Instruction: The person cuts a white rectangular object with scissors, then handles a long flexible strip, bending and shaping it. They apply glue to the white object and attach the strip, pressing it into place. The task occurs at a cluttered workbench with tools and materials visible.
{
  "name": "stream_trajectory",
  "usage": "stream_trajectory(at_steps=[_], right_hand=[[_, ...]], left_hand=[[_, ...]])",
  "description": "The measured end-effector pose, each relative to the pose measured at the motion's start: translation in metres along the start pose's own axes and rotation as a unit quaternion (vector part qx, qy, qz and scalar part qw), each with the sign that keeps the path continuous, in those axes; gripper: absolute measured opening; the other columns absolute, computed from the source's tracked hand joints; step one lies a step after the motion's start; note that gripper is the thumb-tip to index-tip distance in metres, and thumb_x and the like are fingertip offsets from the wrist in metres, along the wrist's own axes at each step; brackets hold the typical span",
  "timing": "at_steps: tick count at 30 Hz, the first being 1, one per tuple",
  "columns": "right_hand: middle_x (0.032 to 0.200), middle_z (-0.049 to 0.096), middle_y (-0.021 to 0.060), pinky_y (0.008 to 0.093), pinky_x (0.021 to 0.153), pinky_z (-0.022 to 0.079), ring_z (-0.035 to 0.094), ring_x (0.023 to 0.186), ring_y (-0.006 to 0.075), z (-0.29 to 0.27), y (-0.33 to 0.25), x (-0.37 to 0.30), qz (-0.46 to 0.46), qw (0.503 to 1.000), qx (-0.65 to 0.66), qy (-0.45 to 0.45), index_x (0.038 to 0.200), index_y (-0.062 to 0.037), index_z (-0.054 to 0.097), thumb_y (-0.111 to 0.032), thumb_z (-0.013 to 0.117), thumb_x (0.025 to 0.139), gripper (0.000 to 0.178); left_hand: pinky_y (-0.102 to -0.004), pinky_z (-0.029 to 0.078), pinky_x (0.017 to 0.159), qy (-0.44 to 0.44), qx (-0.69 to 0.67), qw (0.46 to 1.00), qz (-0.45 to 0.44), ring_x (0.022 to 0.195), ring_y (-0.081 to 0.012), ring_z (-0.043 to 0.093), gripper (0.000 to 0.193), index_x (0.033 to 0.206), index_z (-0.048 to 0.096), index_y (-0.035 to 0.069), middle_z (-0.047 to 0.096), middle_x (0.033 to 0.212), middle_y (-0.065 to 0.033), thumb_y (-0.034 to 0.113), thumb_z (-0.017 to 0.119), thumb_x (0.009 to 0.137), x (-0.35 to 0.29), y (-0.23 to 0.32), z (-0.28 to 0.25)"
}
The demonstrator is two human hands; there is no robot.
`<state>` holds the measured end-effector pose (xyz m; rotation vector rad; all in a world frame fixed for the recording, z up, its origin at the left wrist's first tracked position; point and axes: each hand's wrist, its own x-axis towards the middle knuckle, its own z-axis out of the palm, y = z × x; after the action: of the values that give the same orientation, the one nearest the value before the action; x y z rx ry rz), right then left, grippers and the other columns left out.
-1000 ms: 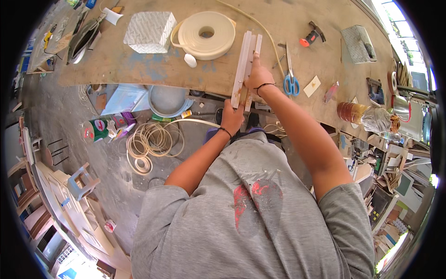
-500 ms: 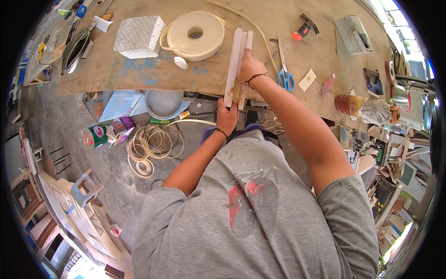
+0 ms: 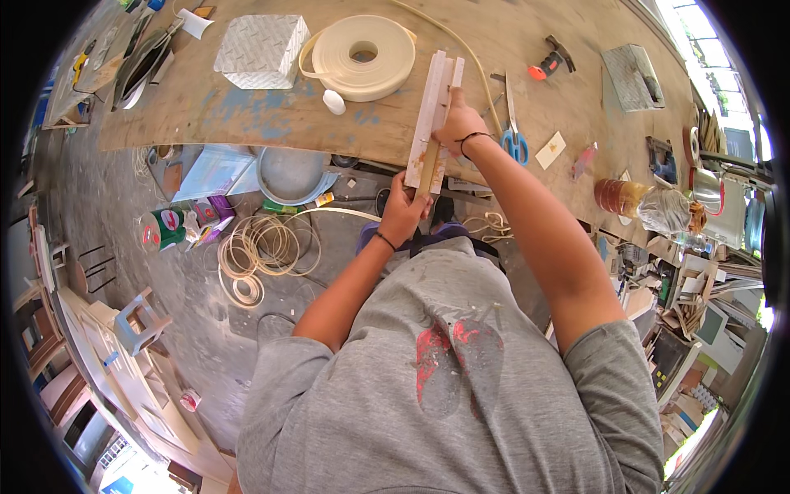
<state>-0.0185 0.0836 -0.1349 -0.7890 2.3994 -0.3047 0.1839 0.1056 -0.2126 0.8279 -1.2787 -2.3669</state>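
Note:
A long, narrow piece of pale wood [image 3: 425, 123] with a lengthwise groove is held in both hands over the workbench's near edge. My left hand [image 3: 402, 212] is closed around its near end, thumb and fingers on either side. Farther up, my right hand [image 3: 459, 125] grips its right side, with the inner fingertips hidden. A tan strip shows between the pale sides near the lower end. Left of the far end lies a big roll of cream edge banding [image 3: 362, 70]. Scissors with blue handles [image 3: 514, 144] lie just right of my right hand.
On the plywood workbench [image 3: 181, 107] are a silvery patterned box [image 3: 262, 51], a white rounded object [image 3: 333, 102], a hammer [image 3: 551, 62] and a bottle of amber liquid [image 3: 617, 196]. Coiled strip [image 3: 263, 247], a grey-blue basin [image 3: 290, 174] and a stool [image 3: 140, 323] stand or lie on the floor.
My view has shifted slightly. The wood piece stays in both hands and is turned a little, showing more of its tan strip. The left hand's fingers have shifted at the near end.

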Motion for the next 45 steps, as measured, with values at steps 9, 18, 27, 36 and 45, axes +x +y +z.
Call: stream_trajectory(at_steps=[9, 18, 27, 36, 45], right_hand=[[0.098, 0.065, 0.0274, 0.0407, 0.058, 0.057, 0.069, 0.076, 0.0369, 0.002, 0.0, -0.003, 0.004, 1.0, 0.008, 0.002, 0.143, -0.0041, 0.019, -0.015, 0.073, 0.075, 0.088], [0.101, 0.064, 0.0296, 0.042, 0.064, 0.057, 0.068, 0.084, 0.0395, -0.003, -0.005, -0.006, 0.006, 1.0, -0.006, -0.009, 0.143, -0.0011, 0.018, -0.016, 0.073, 0.075, 0.089], [0.106, 0.063, 0.0276, 0.0373, 0.05, 0.056, 0.068, 0.079, 0.0358, -0.017, -0.009, -0.019, 0.026, 0.993, 0.044, -0.108, 0.15, -0.0042, -0.004, -0.012, 0.072, 0.073, 0.108], [0.106, 0.063, 0.0283, 0.0397, 0.06, 0.057, 0.068, 0.08, 0.0365, 0.005, -0.002, -0.014, 0.004, 0.999, -0.025, -0.047, 0.15, -0.0029, -0.01, -0.011, 0.068, 0.074, 0.11], [0.136, 0.041, 0.035, 0.0423, 0.096, 0.046, 0.054, 0.116, 0.042, -0.003, 0.001, -0.021, -0.015, 0.988, -0.08, -0.13, 0.146, -0.0016, -0.023, -0.029, 0.062, 0.083, 0.11]], left_hand=[[-0.0303, 0.051, 0.075, 0.104, 0.24, 0.96, 0.095, 0.085, -0.0169, 0.066, 0.065, 0.118, 0.047, -0.003, 0.068, 0.095, -0.0116, 0.035, 0.081, 0.077, -0.002, -0.001, 0.007], [-0.0323, 0.054, 0.073, 0.097, 0.24, 0.964, 0.063, 0.085, -0.0236, 0.071, 0.077, 0.125, 0.04, -0.007, 0.07, 0.094, -0.0176, 0.04, 0.079, 0.078, -0.007, 0.0, 0.008], [-0.0274, 0.051, 0.055, 0.025, 0.136, 0.99, -0.036, 0.06, -0.0158, 0.063, 0.067, 0.142, 0.021, -0.005, 0.066, 0.083, -0.0116, 0.013, 0.059, 0.09, -0.004, -0.007, -0.007], [-0.0241, 0.043, 0.044, 0.052, 0.074, 0.995, -0.053, 0.047, -0.0094, 0.051, 0.028, 0.116, 0.048, -0.001, 0.055, 0.063, -0.0024, 0.019, 0.053, 0.097, -0.01, -0.008, -0.007], [-0.0221, 0.033, 0.041, 0.034, 0.074, 0.989, -0.125, 0.045, -0.0056, 0.04, 0.037, 0.086, 0.05, 0.004, 0.044, 0.057, 0.0024, 0.036, 0.046, 0.101, -0.014, -0.001, 0.003]])
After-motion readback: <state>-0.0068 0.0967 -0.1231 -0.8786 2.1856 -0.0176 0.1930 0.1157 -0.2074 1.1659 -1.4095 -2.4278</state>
